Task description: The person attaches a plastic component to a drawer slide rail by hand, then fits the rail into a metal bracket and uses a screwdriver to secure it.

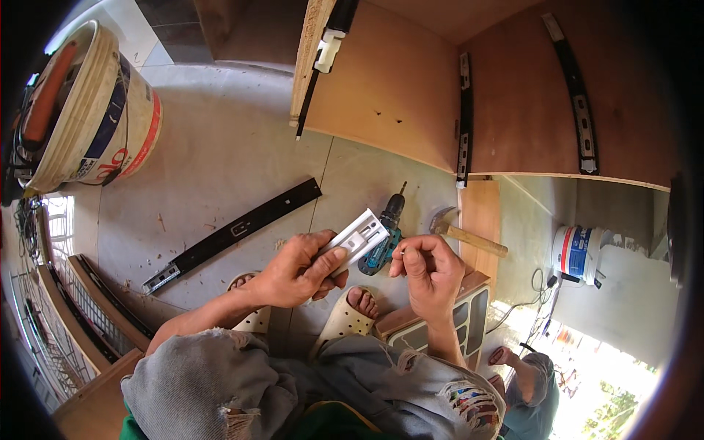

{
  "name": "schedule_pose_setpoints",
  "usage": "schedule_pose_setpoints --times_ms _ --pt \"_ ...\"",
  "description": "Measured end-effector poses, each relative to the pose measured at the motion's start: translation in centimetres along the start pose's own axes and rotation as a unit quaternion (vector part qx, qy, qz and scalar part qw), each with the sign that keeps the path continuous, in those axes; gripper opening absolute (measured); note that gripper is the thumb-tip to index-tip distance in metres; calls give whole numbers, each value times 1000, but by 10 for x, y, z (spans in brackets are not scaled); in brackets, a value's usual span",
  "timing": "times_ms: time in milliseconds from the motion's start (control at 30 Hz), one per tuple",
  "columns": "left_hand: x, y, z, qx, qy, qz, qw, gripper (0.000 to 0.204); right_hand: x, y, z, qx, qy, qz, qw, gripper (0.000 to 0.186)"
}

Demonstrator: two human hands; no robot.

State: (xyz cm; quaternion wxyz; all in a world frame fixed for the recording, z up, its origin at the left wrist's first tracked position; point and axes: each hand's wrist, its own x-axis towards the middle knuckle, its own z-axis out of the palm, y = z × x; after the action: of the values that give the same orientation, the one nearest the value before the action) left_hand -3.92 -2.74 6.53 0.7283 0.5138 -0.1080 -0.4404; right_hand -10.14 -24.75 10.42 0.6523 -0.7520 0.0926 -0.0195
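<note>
My left hand [293,271] is closed round a short white channel-shaped bracket [361,240] with slots in its face, thumb on top. The bracket tilts up to the right above the floor. Just right of its end, my right hand [434,277] is closed in a pinch with thumb and forefinger. A tiny thing, perhaps a screw, shows at the fingertips, too small to name. Beneath the hands a teal and black cordless drill [387,233] lies on the floor, its bit pointing away. To the left lies a long black drawer slide [235,229] with a silver end.
A wooden cabinet [381,92] stands ahead, black slides [464,121] fixed inside. A hammer [477,240] lies right of the drill. A white bucket [136,121] of tools stands left, another bucket [576,253] right. Wire racks [88,308] are at lower left. Another person [539,381] is at lower right.
</note>
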Motion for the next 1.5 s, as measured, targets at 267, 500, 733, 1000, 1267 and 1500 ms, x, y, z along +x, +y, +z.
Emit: schedule_pose_setpoints --times_ms 267,500,733,1000,1267,1500 --pt "1 1 5 -9 17 -24 1000 30 26 -19 -3 -283 -81 -132 946 14" --pt "2 -1 7 -1 -1 -31 1000 30 40 -11 4 -363 -129 -202 900 12" --pt "1 5 6 3 -7 -31 999 31 41 -10 11 -377 -120 -228 890 14" --pt "2 0 9 1 20 -12 1000 31 35 -3 17 -377 -103 -191 900 13" --pt "3 -8 8 6 28 -5 1000 32 32 10 23 -359 -76 -177 913 13" --pt "6 -9 9 -32 20 -40 998 32 36 6 17 -376 -124 -129 909 11"
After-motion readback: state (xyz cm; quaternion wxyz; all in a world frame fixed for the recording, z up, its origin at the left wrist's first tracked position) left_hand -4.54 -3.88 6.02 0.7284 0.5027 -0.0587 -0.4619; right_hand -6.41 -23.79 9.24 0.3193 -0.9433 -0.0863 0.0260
